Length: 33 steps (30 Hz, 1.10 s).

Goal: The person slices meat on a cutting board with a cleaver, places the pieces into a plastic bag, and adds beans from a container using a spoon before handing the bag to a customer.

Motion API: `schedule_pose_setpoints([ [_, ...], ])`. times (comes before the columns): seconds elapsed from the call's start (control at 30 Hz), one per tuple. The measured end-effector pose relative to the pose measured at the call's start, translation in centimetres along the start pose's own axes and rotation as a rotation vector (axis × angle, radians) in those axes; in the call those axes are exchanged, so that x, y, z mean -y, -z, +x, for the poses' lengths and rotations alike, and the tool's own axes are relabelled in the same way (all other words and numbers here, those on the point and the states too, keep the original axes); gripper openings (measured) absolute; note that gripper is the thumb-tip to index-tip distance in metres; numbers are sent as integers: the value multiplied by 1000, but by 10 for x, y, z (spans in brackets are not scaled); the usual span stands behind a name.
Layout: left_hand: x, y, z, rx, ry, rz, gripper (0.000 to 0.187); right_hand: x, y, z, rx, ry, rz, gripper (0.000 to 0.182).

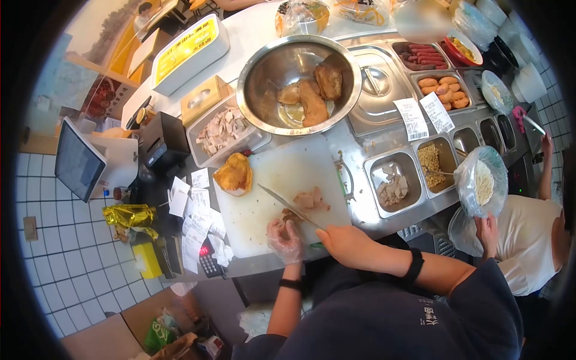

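My left hand point(284, 240), in a clear plastic glove, presses its fingers on a small brown piece of meat point(292, 216) near the front of the white cutting board point(252, 219). My bare right hand point(339, 245) is wrapped round the handle of a knife point(282, 201), whose blade slants up and left over the meat. Pale cut pieces point(311, 198) lie just beyond the blade. Toward the board's back left sits a golden-brown chunk of meat point(233, 174). Behind the board, a large steel bowl point(249, 90) holds several brown pieces of meat point(313, 103).
A plastic tub of chopped meat point(222, 133) stands behind the board's left side. Steel trays point(393, 187) line the right. Receipts point(198, 225) and a calculator point(210, 259) lie at left. At right, another person point(516, 234) holds a plastic-covered bowl point(482, 182).
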State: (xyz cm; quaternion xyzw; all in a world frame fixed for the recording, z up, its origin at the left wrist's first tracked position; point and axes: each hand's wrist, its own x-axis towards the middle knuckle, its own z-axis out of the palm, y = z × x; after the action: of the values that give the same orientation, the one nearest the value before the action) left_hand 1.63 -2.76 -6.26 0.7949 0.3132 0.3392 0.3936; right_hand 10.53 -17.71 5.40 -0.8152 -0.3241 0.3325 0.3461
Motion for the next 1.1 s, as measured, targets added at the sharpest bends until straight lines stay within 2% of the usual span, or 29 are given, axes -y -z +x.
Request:
schedule_pose_setpoints([
  [0.03, 1, -1, 0, -1, -3, -10, 19, -4, -9, 7, -22, 47, -14, 44],
  [0.13, 0, -2, 1, 2, -14, -24, 19, -26, -38, 43, -60, -75, 92, 43],
  [0.23, -4, 2, -1, 17, -6, -5, 19, -40, -18, 56, -86, 177, 48, 44],
  [0.33, -5, 1, 2, 8, -30, 10, 19, -31, 12, 47, 9, -4, 106, 46],
  [0.43, -9, 1, 3, 2, -85, 56, 19, -8, 42, 30, 14, 2, 22, 47],
  [0.5, -9, 1, 6, -4, -115, 65, 18, -11, 36, 33, 5, -44, -49, 47],
  [0.6, 2, -1, 0, 3, -12, -16, 16, -25, 9, 52, -21, -100, -58, 47],
  [0.7, -3, -1, 4, -38, -168, 44, 16, -32, -4, 66, -76, -78, -55, 48],
  [0.8, -1, 2, 4, 0, -174, 63, 13, -32, 2, 68, -68, -59, 15, 49],
  [0.9, -6, -1, 3, -47, -39, -78, 21, -28, 17, 56, -48, -89, 100, 49],
  [1.0, -20, 13, 19, 154, -350, 147, 33, -24, 36, 32, -71, -132, 143, 48],
  [1.1, -14, 18, 27, 346, -440, 132, 37, -55, 35, 12, -119, -227, 273, 49],
])
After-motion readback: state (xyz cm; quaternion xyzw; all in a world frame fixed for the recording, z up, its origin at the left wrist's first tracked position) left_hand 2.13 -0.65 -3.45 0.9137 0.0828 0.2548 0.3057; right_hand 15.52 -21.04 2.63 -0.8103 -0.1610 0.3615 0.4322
